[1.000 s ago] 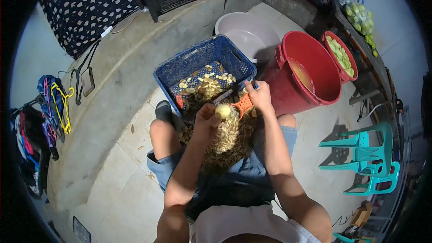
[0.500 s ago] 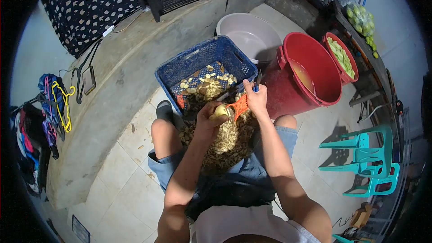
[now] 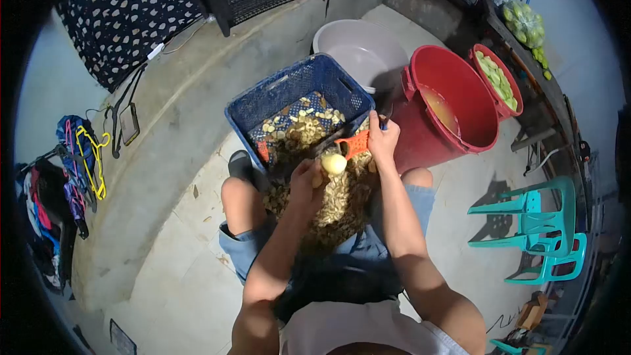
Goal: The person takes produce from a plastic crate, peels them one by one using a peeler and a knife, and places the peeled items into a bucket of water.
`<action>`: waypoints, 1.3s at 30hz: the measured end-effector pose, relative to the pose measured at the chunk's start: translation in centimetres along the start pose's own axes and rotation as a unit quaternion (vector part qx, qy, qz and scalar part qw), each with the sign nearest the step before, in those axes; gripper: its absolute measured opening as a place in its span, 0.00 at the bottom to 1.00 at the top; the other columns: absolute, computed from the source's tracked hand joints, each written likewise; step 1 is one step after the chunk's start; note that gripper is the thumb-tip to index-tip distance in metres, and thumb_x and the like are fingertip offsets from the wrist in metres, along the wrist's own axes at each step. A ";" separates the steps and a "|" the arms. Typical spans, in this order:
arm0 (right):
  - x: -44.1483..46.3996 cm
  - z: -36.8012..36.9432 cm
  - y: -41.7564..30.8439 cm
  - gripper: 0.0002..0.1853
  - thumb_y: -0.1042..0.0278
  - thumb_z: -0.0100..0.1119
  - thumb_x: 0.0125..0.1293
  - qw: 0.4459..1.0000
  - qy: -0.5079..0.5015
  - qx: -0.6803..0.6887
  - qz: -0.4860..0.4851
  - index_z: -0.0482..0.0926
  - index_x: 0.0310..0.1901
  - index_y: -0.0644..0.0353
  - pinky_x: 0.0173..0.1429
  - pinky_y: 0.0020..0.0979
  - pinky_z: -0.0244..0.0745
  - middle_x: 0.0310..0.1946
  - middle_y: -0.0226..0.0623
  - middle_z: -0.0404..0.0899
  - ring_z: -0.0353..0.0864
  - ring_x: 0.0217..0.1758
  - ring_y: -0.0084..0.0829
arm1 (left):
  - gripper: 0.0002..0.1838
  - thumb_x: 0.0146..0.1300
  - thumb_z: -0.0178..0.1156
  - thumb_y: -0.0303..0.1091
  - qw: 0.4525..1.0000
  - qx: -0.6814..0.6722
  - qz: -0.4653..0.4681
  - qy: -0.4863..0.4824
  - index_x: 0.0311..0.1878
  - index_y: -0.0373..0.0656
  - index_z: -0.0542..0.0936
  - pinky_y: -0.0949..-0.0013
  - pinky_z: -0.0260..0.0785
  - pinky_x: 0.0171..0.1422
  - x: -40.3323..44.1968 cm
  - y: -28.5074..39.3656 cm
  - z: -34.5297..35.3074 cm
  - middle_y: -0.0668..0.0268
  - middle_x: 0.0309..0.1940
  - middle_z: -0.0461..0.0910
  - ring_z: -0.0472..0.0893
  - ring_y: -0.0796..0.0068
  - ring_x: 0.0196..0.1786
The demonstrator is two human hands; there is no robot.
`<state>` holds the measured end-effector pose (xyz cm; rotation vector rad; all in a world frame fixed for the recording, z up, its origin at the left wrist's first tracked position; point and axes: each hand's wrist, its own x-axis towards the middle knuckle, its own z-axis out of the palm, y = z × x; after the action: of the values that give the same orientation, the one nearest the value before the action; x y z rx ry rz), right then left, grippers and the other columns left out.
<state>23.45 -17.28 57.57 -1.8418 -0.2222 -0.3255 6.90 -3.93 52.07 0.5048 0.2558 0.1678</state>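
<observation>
A round, pale yellow peeled potato (image 3: pixel 334 164) sits at the fingertips of my left hand (image 3: pixel 307 184), which is closed on it. My right hand (image 3: pixel 384 139) grips an orange peeler (image 3: pixel 355 144), whose head is close to the top of the potato. A dark, slim thing with some blue on it, apparently a knife (image 3: pixel 385 116), sticks out of the same fist. Below both hands, between my knees, lies a heap of peelings (image 3: pixel 335 204), pale and brown. Just beyond is a blue plastic crate (image 3: pixel 263 102) with peelings and small pale pieces in it.
A large red bucket (image 3: pixel 420 128) with cloudy liquid stands right of the crate, and a grey basin (image 3: pixel 358 46) behind it. Farther right are a red tub (image 3: pixel 483 52) of pale green pieces and teal chairs (image 3: pixel 542 223). A curved concrete ledge (image 3: pixel 158 138) runs along the left.
My left hand has lowered slightly and turned, so more of the potato's pale side shows. My right hand has shifted a little to the right with the peeler, now held more level.
</observation>
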 end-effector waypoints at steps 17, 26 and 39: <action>1.0 -4.9 -0.1 0.25 0.60 0.62 0.67 0.998 -0.010 0.040 0.043 0.67 0.14 0.56 0.23 0.27 0.52 0.14 0.18 0.63 0.58 0.20 0.14 | 0.09 0.63 0.61 0.38 0.858 0.350 -0.368 -0.077 0.35 0.42 0.81 0.70 0.69 0.27 -1.5 -13.3 -7.0 0.66 0.27 0.81 0.76 0.78 0.23; 1.8 -10.5 1.1 0.25 0.61 0.64 0.66 0.996 0.044 0.062 0.048 0.61 0.15 0.51 0.26 0.24 0.45 0.16 0.15 0.59 0.53 0.22 0.13 | 0.10 0.61 0.60 0.28 0.819 0.552 -0.144 0.059 0.46 0.39 0.82 0.64 0.71 0.27 3.4 -5.8 -6.1 0.60 0.26 0.81 0.77 0.73 0.21; 0.3 -19.7 0.9 0.11 0.63 0.66 0.64 0.987 0.102 -0.001 0.124 0.78 0.29 0.59 0.31 0.22 0.60 0.24 0.23 0.73 0.67 0.26 0.16 | 0.21 0.68 0.56 0.35 0.478 0.763 -0.375 -0.220 0.64 0.45 0.73 0.57 0.77 0.44 2.6 -18.0 -14.9 0.54 0.46 0.80 0.81 0.61 0.41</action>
<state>21.85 -36.43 62.18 -1.7993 0.1475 -0.3373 6.91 -12.09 30.00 2.1494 0.0163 -1.2329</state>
